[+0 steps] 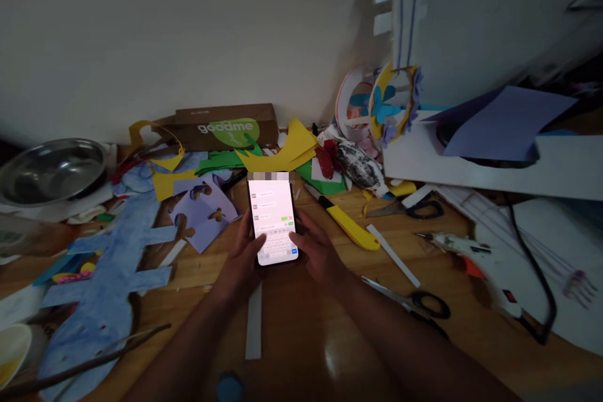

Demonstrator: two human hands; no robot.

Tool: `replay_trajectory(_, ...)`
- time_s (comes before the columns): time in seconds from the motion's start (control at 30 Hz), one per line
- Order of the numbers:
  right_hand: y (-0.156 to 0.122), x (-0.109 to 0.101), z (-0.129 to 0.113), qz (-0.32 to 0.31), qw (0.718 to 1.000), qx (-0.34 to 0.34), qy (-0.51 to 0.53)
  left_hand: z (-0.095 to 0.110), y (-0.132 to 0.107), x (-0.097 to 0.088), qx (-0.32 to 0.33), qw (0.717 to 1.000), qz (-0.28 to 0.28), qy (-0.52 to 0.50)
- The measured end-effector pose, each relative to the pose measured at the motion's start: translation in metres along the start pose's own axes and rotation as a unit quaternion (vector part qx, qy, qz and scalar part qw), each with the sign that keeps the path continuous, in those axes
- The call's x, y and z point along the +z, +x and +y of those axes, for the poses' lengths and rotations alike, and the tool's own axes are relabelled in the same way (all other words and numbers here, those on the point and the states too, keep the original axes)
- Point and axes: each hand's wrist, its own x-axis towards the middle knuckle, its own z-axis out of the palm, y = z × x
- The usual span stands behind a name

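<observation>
Upright between both my hands is a lit smartphone (272, 220), its screen showing a chat with a keyboard at the bottom. My left hand (244, 251) is closed around the phone's left side, the thumb at the keyboard. From the other side my right hand (318, 248) grips the right edge, its thumb also over the keys. Under and in front of the phone lies a white paper strip (254, 326). A yellow utility knife (351, 223) rests just right of my right hand. Purple paper with cut-out holes (205, 210) lies left of the phone.
Scissors (426, 308) and a white glue gun (485, 264) with a black cord lie at right. A second pair of scissors (414, 206) sits behind. At left are a metal bowl (54, 169) and a blue painted cutout (117, 257). A brown box (226, 125) stands against the wall.
</observation>
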Motion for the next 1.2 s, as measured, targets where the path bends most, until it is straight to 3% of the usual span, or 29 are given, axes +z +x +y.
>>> replay_trajectory(0.13,0.000,-0.001,0.001,-0.007,1.000,-0.005,0.007,0.000,-0.001,0.003,0.028,0.999,0.009,0.035)
replay_trajectory(0.43,0.000,0.000,0.001,0.016,1.000,0.014,0.013,0.007,-0.003,0.004,-0.025,0.998,-0.036,-0.047)
replay_trajectory(0.6,0.001,-0.002,0.004,0.003,1.000,0.001,0.002,0.004,-0.004,0.006,-0.003,1.000,0.028,-0.003)
replay_trajectory(0.77,0.003,0.003,0.003,0.056,0.998,-0.006,-0.029,0.002,-0.001,0.002,-0.011,0.999,-0.016,-0.039)
replay_trajectory(0.87,0.002,0.007,-0.001,0.089,0.995,-0.005,-0.050,0.003,0.001,-0.001,-0.027,0.998,-0.012,-0.056)
replay_trajectory(1.03,0.006,0.008,-0.002,0.048,0.998,-0.004,-0.027,0.004,-0.001,-0.003,-0.037,0.996,-0.038,-0.070)
replay_trajectory(1.13,0.000,0.009,-0.003,0.022,0.998,-0.037,-0.052,0.013,-0.004,0.004,-0.036,0.994,-0.059,-0.089)
replay_trajectory(1.2,-0.016,0.008,-0.003,0.046,0.983,-0.109,-0.142,0.027,-0.012,0.012,-0.023,0.993,-0.047,-0.101)
